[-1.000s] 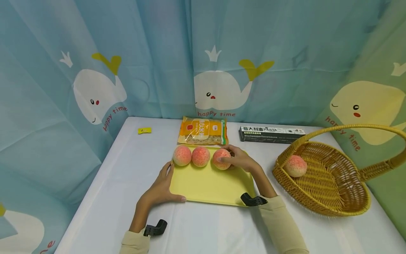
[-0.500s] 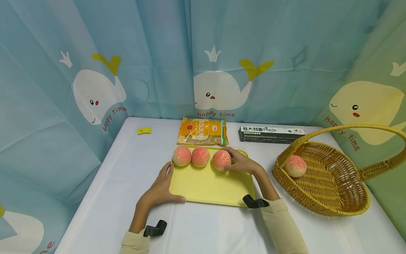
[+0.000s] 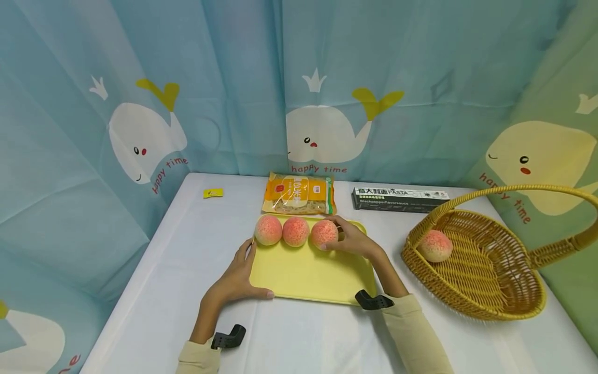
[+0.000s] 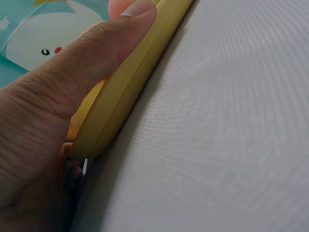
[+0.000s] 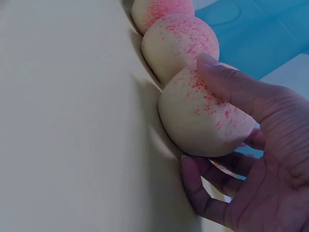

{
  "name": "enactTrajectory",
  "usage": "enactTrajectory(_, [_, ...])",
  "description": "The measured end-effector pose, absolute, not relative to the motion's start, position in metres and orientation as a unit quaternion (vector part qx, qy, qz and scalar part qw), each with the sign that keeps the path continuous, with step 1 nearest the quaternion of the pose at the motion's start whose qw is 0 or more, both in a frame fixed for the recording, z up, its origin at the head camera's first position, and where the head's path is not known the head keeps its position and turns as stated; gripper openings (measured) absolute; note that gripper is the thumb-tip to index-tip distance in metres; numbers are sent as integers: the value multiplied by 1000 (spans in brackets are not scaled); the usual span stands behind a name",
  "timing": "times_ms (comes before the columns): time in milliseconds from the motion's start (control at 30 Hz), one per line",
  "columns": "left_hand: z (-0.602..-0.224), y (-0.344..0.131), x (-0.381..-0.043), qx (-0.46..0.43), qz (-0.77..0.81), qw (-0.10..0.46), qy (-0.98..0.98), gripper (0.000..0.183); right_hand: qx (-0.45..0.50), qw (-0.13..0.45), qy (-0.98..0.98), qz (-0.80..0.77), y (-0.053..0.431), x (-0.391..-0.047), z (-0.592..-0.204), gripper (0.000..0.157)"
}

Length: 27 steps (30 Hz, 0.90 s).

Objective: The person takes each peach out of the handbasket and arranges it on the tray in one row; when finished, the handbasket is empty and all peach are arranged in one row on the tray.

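A yellow tray (image 3: 299, 270) lies on the table with a row of three pink-and-cream peaches along its far edge. My left hand (image 3: 238, 275) holds the tray's near left corner, thumb along the front rim and fingers at the left side; in the left wrist view the thumb (image 4: 106, 46) presses the tray wall (image 4: 120, 92). My right hand (image 3: 352, 239) grips the rightmost peach (image 3: 324, 234) on the tray. In the right wrist view its thumb lies over that peach (image 5: 203, 116), fingers behind and below. The middle peach (image 3: 296, 231) and left peach (image 3: 268, 230) sit beside it.
Behind the tray lies an orange food packet (image 3: 299, 195). A black pasta box (image 3: 399, 199) is at the back right. The wicker basket (image 3: 476, 259) with a tall handle stands on the right, one peach (image 3: 436, 245) inside. A small yellow packet (image 3: 213, 192) lies back left.
The right hand's thumb has shifted lower on the rightmost peach, and that peach has edged slightly left toward the middle one. The left hand has stayed at the tray corner.
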<state>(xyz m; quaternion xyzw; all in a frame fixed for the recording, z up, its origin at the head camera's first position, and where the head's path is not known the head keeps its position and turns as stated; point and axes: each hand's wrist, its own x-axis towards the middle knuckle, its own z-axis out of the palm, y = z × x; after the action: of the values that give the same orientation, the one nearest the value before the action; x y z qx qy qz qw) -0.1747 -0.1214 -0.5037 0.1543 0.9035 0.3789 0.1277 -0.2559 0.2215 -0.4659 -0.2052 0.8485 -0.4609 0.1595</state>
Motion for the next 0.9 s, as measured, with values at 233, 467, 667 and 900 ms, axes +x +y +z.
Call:
enactTrajectory(233, [-502, -121, -174, 158, 380, 125, 903, 143, -198, 165, 845, -468, 216, -256, -462, 80])
enactTrajectory(467, [-504, -122, -176, 159, 380, 122, 903, 143, -198, 171, 840, -475, 215, -255, -459, 81])
enactTrajectory(667, [-504, -121, -177, 160, 377, 122, 904, 143, -193, 176, 835, -485, 216, -254, -462, 80])
enactTrajectory(900, [-506, -121, -175, 159, 378, 120, 904, 144, -197, 176, 836, -482, 217, -254, -465, 78])
